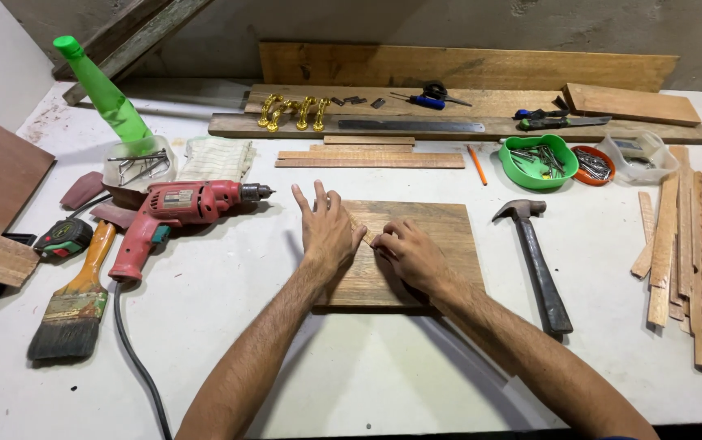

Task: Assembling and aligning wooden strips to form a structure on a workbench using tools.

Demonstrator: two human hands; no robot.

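Wooden board (416,244) lies flat in the middle of the white table (367,375), with a thin wood strip (361,226) on it. Your left hand (326,232) presses flat on the strip, fingers spread. Your right hand (410,254) pinches the strip's near end with bent fingers. A red drill (176,216) lies left, a hammer (537,261) right.

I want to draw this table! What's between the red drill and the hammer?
In the head view, a square wooden board lies between the red drill and hammer, with both hands resting on it.
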